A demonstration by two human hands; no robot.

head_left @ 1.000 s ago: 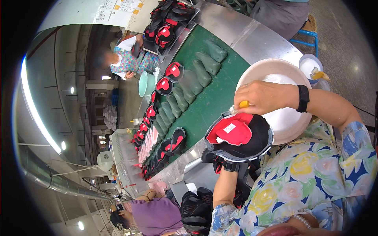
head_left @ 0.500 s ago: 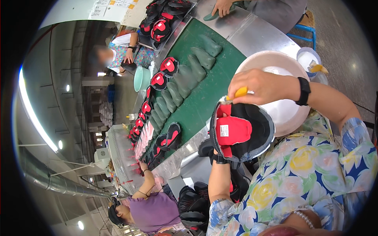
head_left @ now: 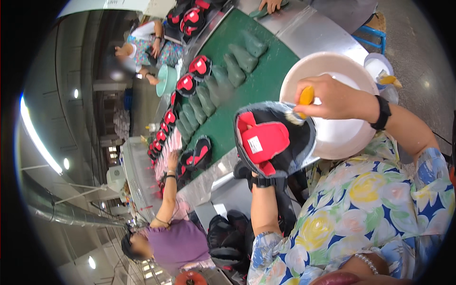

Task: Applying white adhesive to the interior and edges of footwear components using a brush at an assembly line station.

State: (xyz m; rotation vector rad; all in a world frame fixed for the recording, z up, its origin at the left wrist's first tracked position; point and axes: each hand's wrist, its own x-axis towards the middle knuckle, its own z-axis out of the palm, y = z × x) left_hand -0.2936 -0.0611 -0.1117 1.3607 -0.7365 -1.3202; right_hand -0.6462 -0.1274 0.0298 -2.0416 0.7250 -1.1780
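My right hand is closed round the yellow handle of a brush. The pale bristles rest at the upper edge of a black shoe upper, on the side near the bowl. A red lining with a white label fills the other end of the upper. My left hand supports the upper from underneath, its fingers mostly hidden behind it. Just beyond the upper stands a wide pale bowl with white liquid inside, below my right wrist.
On the green belt lie rows of green shoe lasts and red-and-black uppers. A small bucket with another yellow-handled tool stands beyond the bowl. Black uppers are piled at lower left. A purple-shirted co-worker reaches over the belt.
My right hand has moved right along the upper's rim with the brush, from the red-lined end toward the black end. The upper has shifted left and slightly up in view.
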